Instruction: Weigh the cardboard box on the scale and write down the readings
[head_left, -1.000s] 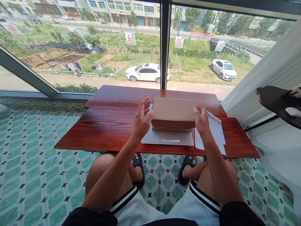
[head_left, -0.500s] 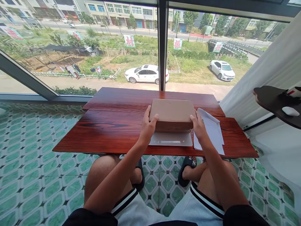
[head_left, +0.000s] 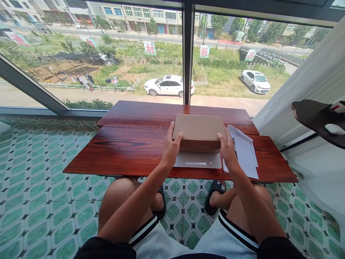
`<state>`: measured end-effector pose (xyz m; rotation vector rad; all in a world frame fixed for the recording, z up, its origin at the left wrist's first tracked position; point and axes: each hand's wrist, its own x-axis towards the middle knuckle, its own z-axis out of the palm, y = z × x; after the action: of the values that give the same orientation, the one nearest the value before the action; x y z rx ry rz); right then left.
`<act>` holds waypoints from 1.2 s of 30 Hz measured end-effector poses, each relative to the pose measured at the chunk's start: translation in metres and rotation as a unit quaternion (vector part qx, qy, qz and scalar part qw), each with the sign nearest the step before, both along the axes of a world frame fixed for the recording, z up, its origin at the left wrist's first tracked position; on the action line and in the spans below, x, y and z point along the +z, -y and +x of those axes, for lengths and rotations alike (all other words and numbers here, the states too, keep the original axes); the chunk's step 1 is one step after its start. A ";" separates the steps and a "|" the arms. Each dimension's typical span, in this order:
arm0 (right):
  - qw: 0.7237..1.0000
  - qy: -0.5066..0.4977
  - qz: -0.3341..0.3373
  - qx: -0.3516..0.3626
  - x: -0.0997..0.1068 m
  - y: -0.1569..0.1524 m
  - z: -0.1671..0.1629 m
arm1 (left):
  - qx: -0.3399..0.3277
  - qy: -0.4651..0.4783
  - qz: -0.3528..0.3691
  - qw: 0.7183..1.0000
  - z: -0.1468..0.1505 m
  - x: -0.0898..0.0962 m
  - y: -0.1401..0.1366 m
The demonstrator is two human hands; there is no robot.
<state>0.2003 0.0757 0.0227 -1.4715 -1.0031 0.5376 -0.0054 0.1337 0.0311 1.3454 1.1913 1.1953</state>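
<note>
Between my two hands is a closed brown cardboard box [head_left: 199, 127]. My left hand [head_left: 171, 144] grips its left side, thumb on the near top edge. Its right side is held by my right hand [head_left: 226, 144], with the thumb likewise on the near edge. Below the box's near face, a pale flat sheet [head_left: 198, 160] lies on the table, partly hidden by the box. White papers [head_left: 245, 154] lie just right of my right hand, and a dark thin item [head_left: 235, 145] shows partly on them beside my wrist.
The red-brown wooden table [head_left: 129, 151] has a seam across it and stands before a large window. At right hang white curtains [head_left: 302, 75], with a dark shelf [head_left: 309, 111] holding a white mouse-shaped object [head_left: 334, 129]. My knees are close to the table's near edge.
The view has shifted slightly. Both hands keep their hold on the box, which stays in about the same place. A bit more of the dark item on the papers shows.
</note>
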 end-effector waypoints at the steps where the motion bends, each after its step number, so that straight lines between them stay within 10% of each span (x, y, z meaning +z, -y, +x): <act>1: 1.000 0.004 0.002 -0.002 0.000 0.000 0.000 | 0.002 -0.001 0.000 1.000 0.000 0.001 0.000; 36: 0.993 0.019 0.026 0.117 0.034 -0.070 -0.099 | 0.157 0.008 0.112 0.981 -0.103 0.038 -0.044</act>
<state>0.1013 0.1459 0.0562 -1.3306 -1.2201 0.6483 -0.1082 0.1777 0.0695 1.3393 1.3230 1.6025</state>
